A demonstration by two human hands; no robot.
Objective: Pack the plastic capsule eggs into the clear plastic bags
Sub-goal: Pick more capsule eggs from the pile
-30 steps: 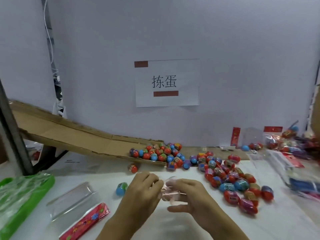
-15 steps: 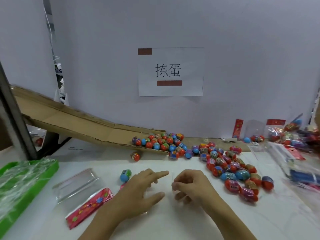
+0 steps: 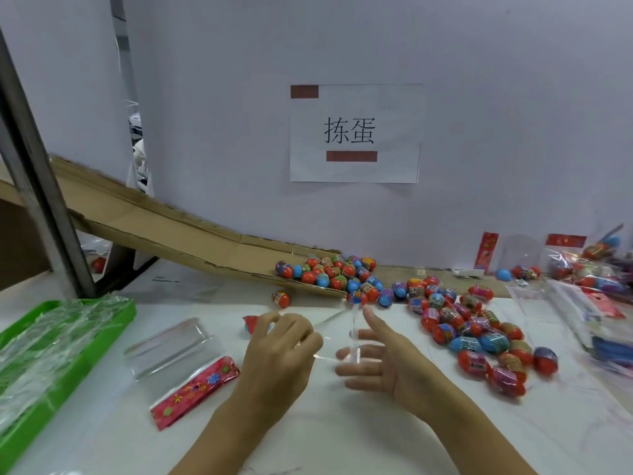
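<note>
A clear plastic bag is held up just above the white table between my hands. My left hand pinches its left edge with curled fingers. My right hand has straight, spread fingers at the bag's mouth, seen through the film. Several plastic capsule eggs, red, blue and purple, lie in a loose pile to the right of my right hand. More eggs are heaped at the foot of the cardboard ramp. One egg lies alone in front of the ramp. Another egg peeks out behind my left hand.
A stack of flat clear bags with a red header strip lies left of my left hand. A green tray covered with plastic film sits at the left edge. Packed bags pile up at the far right. A metal post stands at the left.
Half a second ago my left hand lay flat and my right hand was curled on the table. Now the left pinches the lifted bag and the right fingers spread at its mouth.
</note>
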